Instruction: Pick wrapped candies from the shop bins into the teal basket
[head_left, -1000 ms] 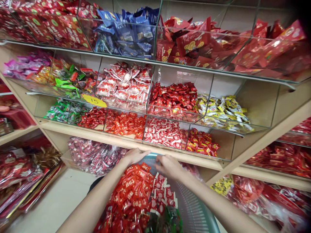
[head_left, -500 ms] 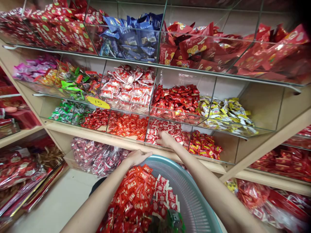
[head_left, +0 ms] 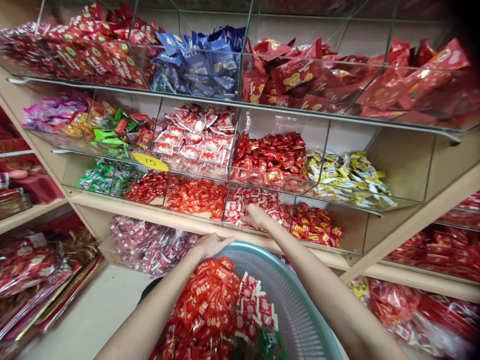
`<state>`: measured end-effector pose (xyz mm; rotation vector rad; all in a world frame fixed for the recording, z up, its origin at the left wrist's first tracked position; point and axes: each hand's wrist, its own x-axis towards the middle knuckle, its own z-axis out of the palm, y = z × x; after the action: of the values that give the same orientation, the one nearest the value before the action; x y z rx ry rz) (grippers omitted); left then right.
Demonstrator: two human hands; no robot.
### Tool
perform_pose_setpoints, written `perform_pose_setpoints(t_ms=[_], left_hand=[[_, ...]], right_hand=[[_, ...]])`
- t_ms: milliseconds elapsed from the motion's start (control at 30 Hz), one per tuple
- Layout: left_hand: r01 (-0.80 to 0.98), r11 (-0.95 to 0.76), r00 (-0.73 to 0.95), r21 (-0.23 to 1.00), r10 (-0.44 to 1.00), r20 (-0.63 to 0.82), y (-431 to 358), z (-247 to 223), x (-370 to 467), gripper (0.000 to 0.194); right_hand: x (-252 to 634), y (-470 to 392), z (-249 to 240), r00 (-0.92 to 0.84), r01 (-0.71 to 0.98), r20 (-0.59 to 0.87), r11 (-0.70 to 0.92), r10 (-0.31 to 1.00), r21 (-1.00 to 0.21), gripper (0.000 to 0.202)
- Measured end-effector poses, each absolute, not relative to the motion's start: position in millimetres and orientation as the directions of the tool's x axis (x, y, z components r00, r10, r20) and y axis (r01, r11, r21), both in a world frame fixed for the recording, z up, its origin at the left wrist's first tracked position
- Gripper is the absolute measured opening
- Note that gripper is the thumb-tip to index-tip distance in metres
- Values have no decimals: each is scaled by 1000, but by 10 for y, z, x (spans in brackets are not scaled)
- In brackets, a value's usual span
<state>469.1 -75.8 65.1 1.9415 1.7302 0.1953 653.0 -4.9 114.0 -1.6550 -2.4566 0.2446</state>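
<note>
My left hand (head_left: 214, 245) is closed over the far rim of a teal plastic basket (head_left: 317, 305). Inside the basket lie orange-red wrapped candies (head_left: 212, 295), red-and-white wrapped candies (head_left: 250, 307) and a few dark green wrapped ones (head_left: 270, 344). Beyond the rim, my right hand (head_left: 256, 216) reaches into a clear shelf bin of red-and-white wrapped candies (head_left: 258, 196). Its fingers are curled in on some of them, and the fingertips are partly hidden. Orange-red candies (head_left: 200, 197) fill the bin to its left, with red and yellow ones (head_left: 317, 224) on the right.
Above are tiers of clear bins with blue packets (head_left: 204, 65), red packets (head_left: 300, 75) and yellow-white candies (head_left: 347, 172). A yellow price tag (head_left: 150, 161) marked 15 hangs at the left. Bagged candies (head_left: 146, 242) sit under the wooden shelf edge (head_left: 150, 215).
The right hand's fingers have drawn in a little more on the red-and-white candies. My left hand stays on the basket rim, and the view has shifted slightly.
</note>
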Motion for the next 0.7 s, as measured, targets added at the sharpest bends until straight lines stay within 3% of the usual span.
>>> perform_pose_setpoints(t_ms=[267,433,567,700], left_hand=[[887,-45,166,459,960,-226,-732,624,4685,67],[885,-42,167,463,958,-232,-711,602,4693,74],[885,-64,189,460,955,-230,-706,595,4693,77],[879,-79,211,471,949,-235,-696,576,4688,70]], right_hand=[[6616,-236,1274,-422,857,110,436,900,-276,24],[6737,-726,1358,-490,767,194,526,850,-368,27],[6849,-1217,1214,-509,801,63,499,859,-332,27],[6958,-1551,942,-482,876,-170,466,860,-126,21]])
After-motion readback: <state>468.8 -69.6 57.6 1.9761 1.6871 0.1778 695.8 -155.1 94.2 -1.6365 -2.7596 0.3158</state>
